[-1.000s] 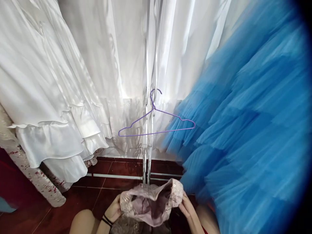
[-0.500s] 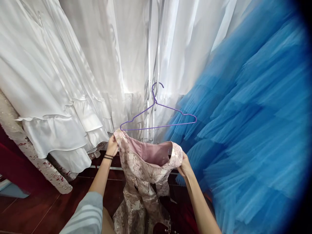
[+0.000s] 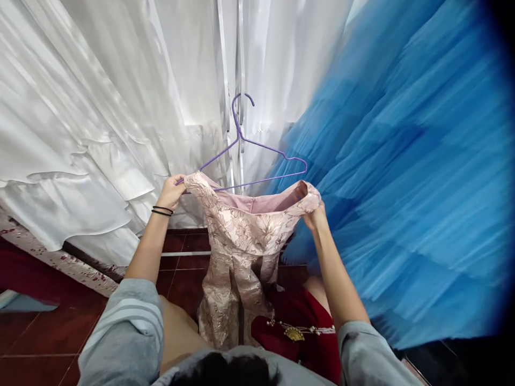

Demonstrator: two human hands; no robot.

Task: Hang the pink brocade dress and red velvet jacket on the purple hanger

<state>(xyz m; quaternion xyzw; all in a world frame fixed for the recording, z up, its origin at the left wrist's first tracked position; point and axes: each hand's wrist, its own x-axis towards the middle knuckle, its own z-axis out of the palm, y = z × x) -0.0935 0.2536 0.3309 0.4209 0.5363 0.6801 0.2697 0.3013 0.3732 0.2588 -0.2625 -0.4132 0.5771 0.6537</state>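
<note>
A pink and gold brocade dress (image 3: 249,233) hangs stretched between my two hands, its pink lining showing at the neckline. My left hand (image 3: 173,192) is closed on the dress's left shoulder band, where the end of a purple hanger (image 3: 277,177) meets it. That end of the hanger passes into the band. My right hand (image 3: 316,215) grips the opposite band, its fingers partly inside the opening and partly hidden by cloth. The hanger's right arm stays outside the dress, and its hook is up against a white metal rail (image 3: 240,69).
White gowns (image 3: 120,107) with ruffled hems fill the left and back. A large blue tulle gown (image 3: 394,187) fills the right. Dark red cloth with a beaded gold ornament (image 3: 294,334) lies near my lap. Below is a red tiled floor (image 3: 52,332).
Both hands have risen with the dress, and the right band is held wider. The hanger's left end has gone into the left band. The whole view has shifted too.
</note>
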